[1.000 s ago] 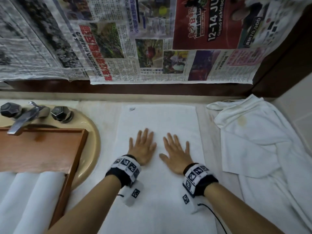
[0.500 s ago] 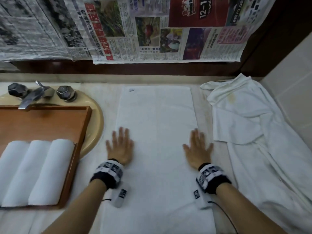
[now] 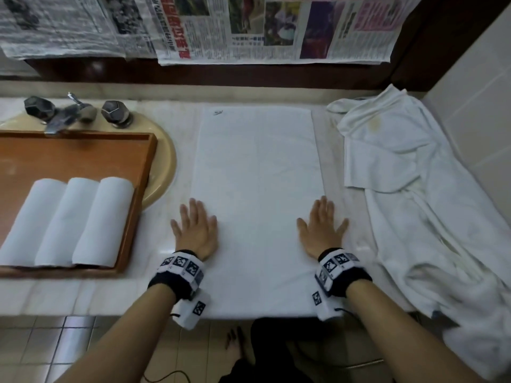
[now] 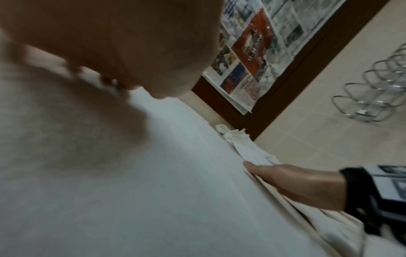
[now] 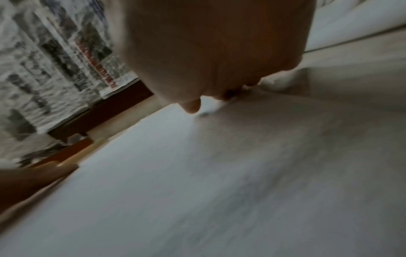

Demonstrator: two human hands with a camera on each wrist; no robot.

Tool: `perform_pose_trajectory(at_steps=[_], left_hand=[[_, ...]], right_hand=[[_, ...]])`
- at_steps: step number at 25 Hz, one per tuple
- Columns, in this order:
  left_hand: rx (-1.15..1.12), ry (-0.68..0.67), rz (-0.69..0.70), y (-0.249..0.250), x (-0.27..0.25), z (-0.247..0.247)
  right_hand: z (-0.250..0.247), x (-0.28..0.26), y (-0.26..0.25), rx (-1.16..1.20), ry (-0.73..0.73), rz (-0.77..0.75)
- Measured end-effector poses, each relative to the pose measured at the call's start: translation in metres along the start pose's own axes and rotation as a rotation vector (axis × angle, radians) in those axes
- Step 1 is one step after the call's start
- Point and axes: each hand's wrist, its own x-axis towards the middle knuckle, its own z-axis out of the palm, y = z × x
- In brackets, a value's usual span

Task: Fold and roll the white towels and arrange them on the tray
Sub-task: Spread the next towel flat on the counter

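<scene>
Head view is showing a marble counter (image 3: 83,294), and going from the left, a chrome faucet (image 3: 62,117) with two faceted knobs is sitting behind a beige sink basin (image 3: 163,172). A wooden tray (image 3: 83,164) is resting across that basin, and three rolled white towels (image 3: 83,219) are lying side by side in its near half, touching each other, with the far half of the tray showing bare wood.

Just right of the tray, the left hand (image 3: 195,230) is lying palm down on the left edge of a flat white towel (image 3: 257,175), its fingers straight and slightly spread, gripping nothing. This towel is lying spread out lengthwise in the middle of the counter, running from the back wall to the near edge, with a small dark mark near its far left corner. The right hand (image 3: 320,229) is pressing flat on the towel's right edge, fingers likewise straight and a little fanned, level with the left hand and well apart from it. Both wrists are wearing black bands with patterned marker blocks.

Further right, a heap of loose white towels (image 3: 420,203) is lying crumpled against the tiled side wall, one bearing a yellowish stain. Newspaper sheets (image 3: 249,26) are hanging along the back wall above the counter.

Left wrist view is showing the right hand (image 4: 294,184) lying flat along the towel's far edge, with a chrome wire rack (image 4: 373,90) mounted on the tiled wall beyond. Right wrist view is blurred, showing mostly the white towel surface (image 5: 197,191) beneath the palm.
</scene>
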Motion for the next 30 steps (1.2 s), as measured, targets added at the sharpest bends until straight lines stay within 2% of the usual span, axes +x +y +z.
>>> perform_pose_trajectory(at_steps=[3, 4, 5, 7, 8, 9, 10, 13, 14, 18, 23, 25, 28, 29, 30], left_hand=[[-0.058, -0.108, 0.379, 0.045, -0.043, 0.042], [-0.031, -0.114, 0.448, 0.044, -0.054, 0.053], [0.002, -0.069, 0.450, 0.033, -0.055, 0.055], [0.042, 0.029, 0.283, -0.001, -0.044, 0.048], [0.036, 0.047, 0.159, -0.013, -0.041, 0.041], [0.016, 0.045, 0.077, -0.018, -0.041, 0.037], [-0.018, 0.039, 0.082, -0.012, -0.043, 0.039], [0.050, 0.061, 0.344, 0.026, -0.070, 0.077], [0.108, 0.100, 0.376, 0.028, -0.076, 0.089], [0.177, 0.217, 0.305, -0.005, -0.073, 0.090], [0.158, 0.253, 0.294, -0.023, -0.067, 0.085], [0.132, 0.237, 0.220, -0.038, -0.066, 0.075], [0.035, 0.167, -0.021, -0.045, -0.061, 0.055], [0.009, 0.135, -0.062, -0.034, -0.054, 0.048], [0.000, 0.101, -0.025, -0.018, -0.048, 0.044]], right_hand=[[0.042, -0.046, -0.047, -0.033, -0.007, -0.384], [0.053, -0.056, -0.048, -0.070, -0.011, -0.452], [0.055, -0.056, -0.039, -0.089, -0.005, -0.441], [0.049, -0.045, -0.008, -0.052, 0.012, -0.225], [0.043, -0.041, 0.005, -0.031, 0.016, -0.105], [0.039, -0.042, 0.009, -0.022, 0.006, -0.047], [0.041, -0.045, 0.003, -0.019, 0.011, -0.080], [0.074, -0.067, -0.038, -0.092, 0.095, -0.417], [0.084, -0.072, -0.041, -0.129, 0.134, -0.466], [0.090, -0.070, -0.002, -0.127, 0.253, -0.380], [0.087, -0.068, 0.031, -0.138, 0.297, -0.296], [0.081, -0.066, 0.043, -0.115, 0.267, -0.183], [0.060, -0.061, 0.044, 0.010, 0.144, 0.062], [0.050, -0.056, 0.033, 0.027, 0.130, 0.071], [0.044, -0.052, 0.019, 0.021, 0.133, 0.007]])
